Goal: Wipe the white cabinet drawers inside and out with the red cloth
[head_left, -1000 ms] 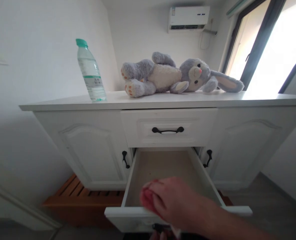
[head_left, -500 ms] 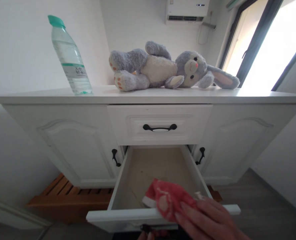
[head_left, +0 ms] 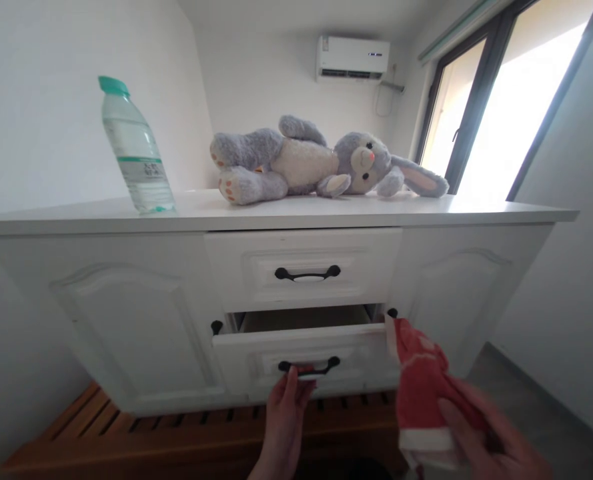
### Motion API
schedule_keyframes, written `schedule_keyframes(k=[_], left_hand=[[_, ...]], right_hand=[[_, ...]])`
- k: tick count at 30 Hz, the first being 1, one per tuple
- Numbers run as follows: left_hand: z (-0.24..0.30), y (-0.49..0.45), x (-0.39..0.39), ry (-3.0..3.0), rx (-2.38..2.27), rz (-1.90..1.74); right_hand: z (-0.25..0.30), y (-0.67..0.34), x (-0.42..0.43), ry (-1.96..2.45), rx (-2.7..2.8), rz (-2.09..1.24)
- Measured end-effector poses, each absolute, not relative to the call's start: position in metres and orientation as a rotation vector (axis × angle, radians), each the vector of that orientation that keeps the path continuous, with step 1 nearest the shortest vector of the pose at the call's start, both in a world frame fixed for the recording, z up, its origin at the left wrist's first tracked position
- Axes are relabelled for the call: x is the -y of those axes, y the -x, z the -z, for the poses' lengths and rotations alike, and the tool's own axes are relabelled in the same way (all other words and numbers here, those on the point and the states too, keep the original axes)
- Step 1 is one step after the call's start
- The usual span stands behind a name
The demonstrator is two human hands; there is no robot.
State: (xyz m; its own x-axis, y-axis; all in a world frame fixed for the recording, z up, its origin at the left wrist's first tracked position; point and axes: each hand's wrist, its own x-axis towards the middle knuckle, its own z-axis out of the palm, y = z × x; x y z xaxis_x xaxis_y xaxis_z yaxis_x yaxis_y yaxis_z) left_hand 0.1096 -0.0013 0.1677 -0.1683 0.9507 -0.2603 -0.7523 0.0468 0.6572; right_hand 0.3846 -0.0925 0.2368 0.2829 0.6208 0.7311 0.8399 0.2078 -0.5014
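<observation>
My right hand (head_left: pixel 491 437) holds a red and white cloth (head_left: pixel 419 387) at the lower right, in front of the white cabinet (head_left: pixel 101 320). My left hand (head_left: pixel 283 420) reaches up from below, its fingertips touching the black handle (head_left: pixel 309 366) of the lower drawer (head_left: pixel 301 353). That drawer stands out only a little, with a narrow dark gap above its front. The upper drawer (head_left: pixel 303 270) is closed.
On the cabinet top stand a clear water bottle (head_left: pixel 136 150) with a green cap and a grey plush rabbit (head_left: pixel 316 160) lying on its side. A wooden slatted platform (head_left: pixel 126 440) lies under the cabinet. A window (head_left: pixel 506 100) is at the right, an air conditioner (head_left: pixel 353 58) on the far wall.
My right hand has lifted the red cloth out of the drawer and moved right. The lower drawer has gone from wide open to nearly closed, with my left hand on its handle.
</observation>
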Motion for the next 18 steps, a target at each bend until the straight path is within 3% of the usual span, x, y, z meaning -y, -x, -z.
schedule_keyframes(k=[4, 9, 18], left_hand=[[-0.171, -0.111, -0.049, -0.321, -0.778, -1.58], [-0.169, -0.099, -0.057, -0.412, -0.759, -1.498], [-0.164, -0.104, -0.047, -0.34, -0.718, -1.482]], right_hand=[[-0.246, -0.321, 0.051, 1.121, 1.633, 0.211], [-0.265, -0.25, 0.007, 0.754, 1.783, 0.257], [-0.243, -0.265, 0.03, 0.834, 1.706, 0.267]])
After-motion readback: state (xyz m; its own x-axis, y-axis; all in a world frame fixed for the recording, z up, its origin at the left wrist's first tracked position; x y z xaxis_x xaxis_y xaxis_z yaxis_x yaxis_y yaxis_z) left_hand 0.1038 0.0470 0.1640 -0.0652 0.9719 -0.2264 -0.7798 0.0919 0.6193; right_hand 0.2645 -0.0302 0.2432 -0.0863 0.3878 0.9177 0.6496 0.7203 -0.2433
